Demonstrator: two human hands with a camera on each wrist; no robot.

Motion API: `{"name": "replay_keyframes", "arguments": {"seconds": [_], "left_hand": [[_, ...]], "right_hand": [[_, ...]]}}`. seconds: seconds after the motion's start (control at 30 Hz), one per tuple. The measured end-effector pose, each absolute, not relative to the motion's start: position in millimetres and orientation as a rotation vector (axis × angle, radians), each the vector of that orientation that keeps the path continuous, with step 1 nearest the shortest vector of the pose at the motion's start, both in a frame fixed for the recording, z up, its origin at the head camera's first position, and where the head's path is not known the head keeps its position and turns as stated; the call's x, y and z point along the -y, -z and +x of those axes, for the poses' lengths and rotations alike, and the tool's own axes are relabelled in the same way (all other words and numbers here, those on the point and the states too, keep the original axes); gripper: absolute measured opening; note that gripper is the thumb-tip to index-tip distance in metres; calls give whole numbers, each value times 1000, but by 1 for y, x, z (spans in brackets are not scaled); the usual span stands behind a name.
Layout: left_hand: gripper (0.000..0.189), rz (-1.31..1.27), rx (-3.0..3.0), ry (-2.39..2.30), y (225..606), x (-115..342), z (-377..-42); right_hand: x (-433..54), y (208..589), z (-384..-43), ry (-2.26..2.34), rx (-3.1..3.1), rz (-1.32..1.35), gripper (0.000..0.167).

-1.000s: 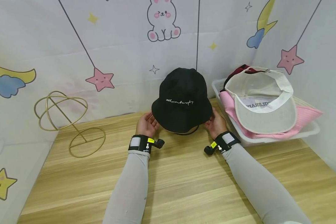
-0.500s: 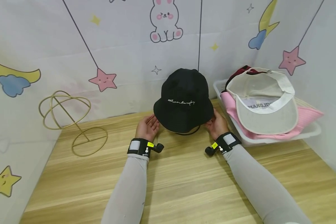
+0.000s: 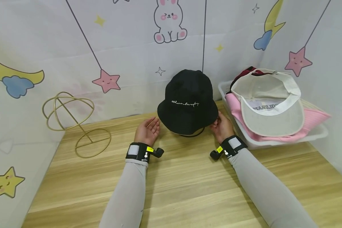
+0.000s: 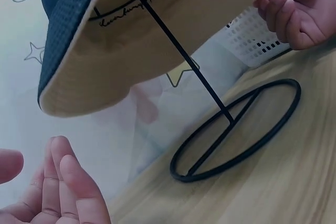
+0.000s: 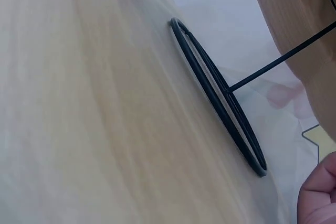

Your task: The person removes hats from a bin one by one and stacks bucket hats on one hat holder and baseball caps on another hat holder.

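A black bucket hat (image 3: 188, 104) with white script on its front and a tan lining sits on a black wire hat stand (image 4: 231, 121). The stand's round base rests on the table. My left hand (image 3: 147, 130) is just off the hat's left brim, fingers extended and palm turned up. In the left wrist view, a gap shows between those fingertips (image 4: 59, 145) and the brim. At the opposite side, my right hand (image 3: 223, 128) holds the brim's right edge with curled fingers; the hat partly hides its fingertips in the head view.
A gold wire hat stand (image 3: 74, 115) stands at the left on the wooden table (image 3: 176, 186). Close to my right hand, a white basket (image 3: 316, 134) holds a cream cap (image 3: 273, 120), a pink hat (image 3: 313, 117) and a dark red one (image 3: 243, 76). A patterned cloth hangs behind.
My left hand has drawn away from the brim, leftward and slightly toward me. The right hand stays at the brim, and the hat keeps its place on the stand. The whole head view shifts slightly.
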State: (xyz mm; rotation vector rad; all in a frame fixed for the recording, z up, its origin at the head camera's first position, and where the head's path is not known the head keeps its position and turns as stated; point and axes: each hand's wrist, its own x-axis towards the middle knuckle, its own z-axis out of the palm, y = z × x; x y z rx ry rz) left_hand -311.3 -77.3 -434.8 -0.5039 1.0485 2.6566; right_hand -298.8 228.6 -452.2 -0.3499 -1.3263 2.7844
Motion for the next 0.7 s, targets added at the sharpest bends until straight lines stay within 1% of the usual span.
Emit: {"name": "replay_keyframes", "arguments": {"seconds": [0.1,0.33,0.7], "left_hand": [[26,-497,-1042,-2664,431,76,-311],[21,-434,-1022,-2690,419,76,-309],[22,-278,-999,-2750,394,78,-300]], "right_hand": [[-227,448,-295,-2708,1353,-341,44],[-222,436,-286,-2520,1377,-274,35],[-218,437,-292,-2440,1324,-315,37]]}}
